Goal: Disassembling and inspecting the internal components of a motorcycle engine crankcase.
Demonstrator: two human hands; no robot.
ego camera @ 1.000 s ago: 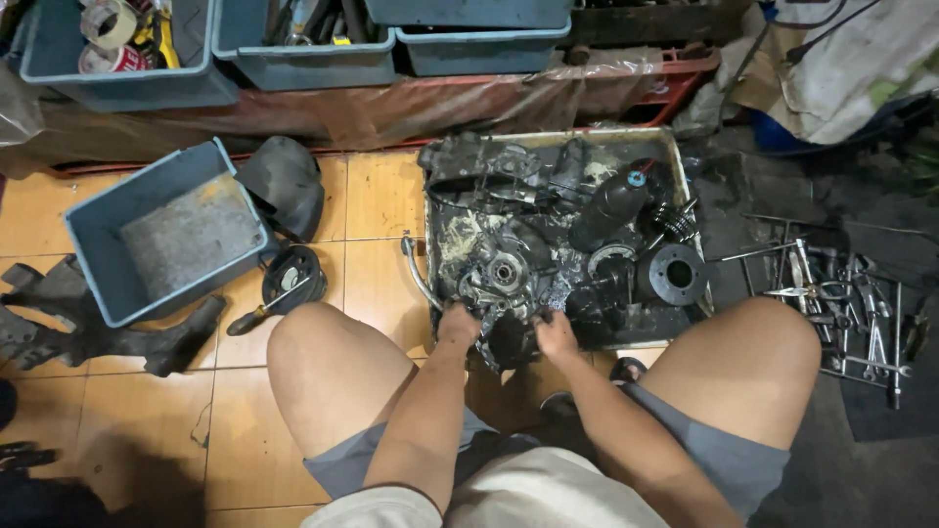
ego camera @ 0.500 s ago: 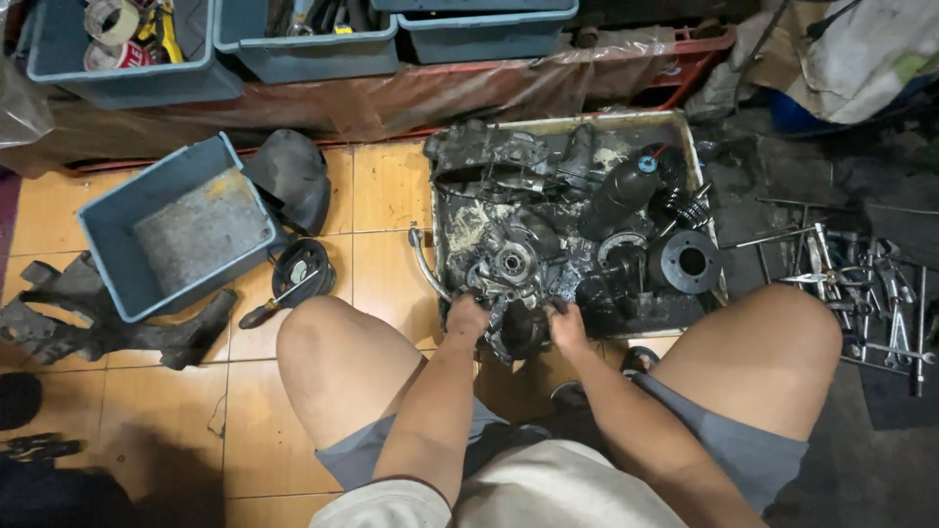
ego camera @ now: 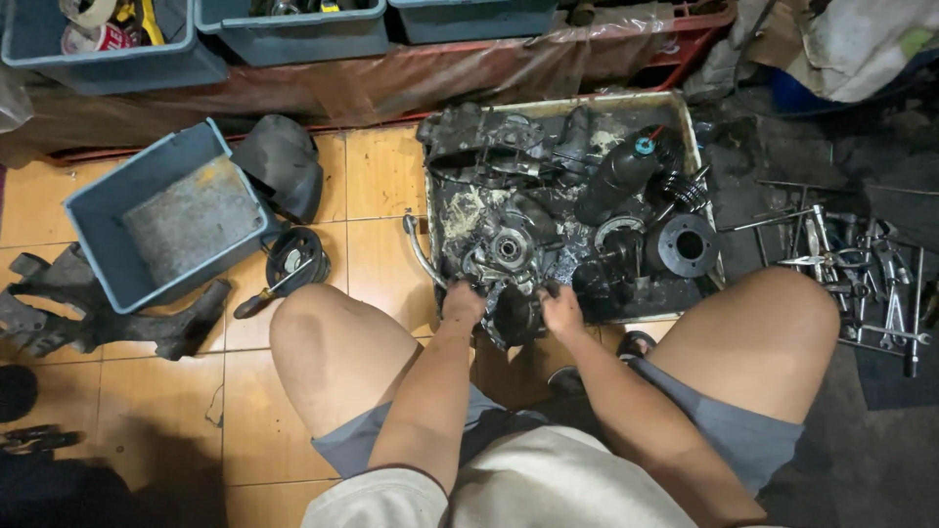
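Greasy hands [ego camera: 509, 305] still grip engine casing [ego camera: 504, 254].

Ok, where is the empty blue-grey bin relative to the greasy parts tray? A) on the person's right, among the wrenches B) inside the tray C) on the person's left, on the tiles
C: the bin sits on the orange tiles, left of the tray where both hands work.
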